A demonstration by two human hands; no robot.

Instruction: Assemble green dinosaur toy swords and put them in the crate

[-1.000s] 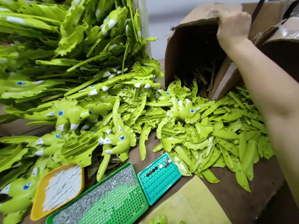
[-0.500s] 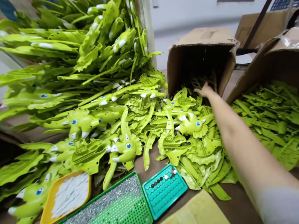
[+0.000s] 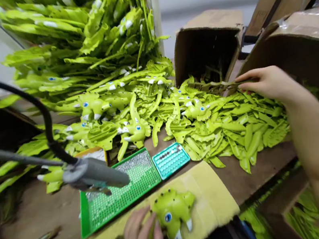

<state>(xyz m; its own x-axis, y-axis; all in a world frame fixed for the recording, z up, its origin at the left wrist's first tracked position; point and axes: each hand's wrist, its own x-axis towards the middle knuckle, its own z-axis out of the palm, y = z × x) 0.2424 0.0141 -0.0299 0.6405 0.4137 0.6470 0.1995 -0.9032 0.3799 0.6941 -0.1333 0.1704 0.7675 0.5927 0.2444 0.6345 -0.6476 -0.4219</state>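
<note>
Left hand (image 3: 143, 238) at a green toy piece (image 3: 175, 210), right hand (image 3: 270, 84) pinching a brownish strip (image 3: 220, 85)
The toy piece lies on yellow cloth (image 3: 216, 195); whether the left hand's bent fingers grip it cannot be told. The right hand's thumb and fingers close on the strip's end, above heaped green parts (image 3: 240, 126).

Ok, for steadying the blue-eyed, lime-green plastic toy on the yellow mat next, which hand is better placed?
Left, I'd judge: the left hand is at the toy, over the mat. The right hand is farther off, pinching a thin olive-brown strip near a brown cardboard box.
</note>
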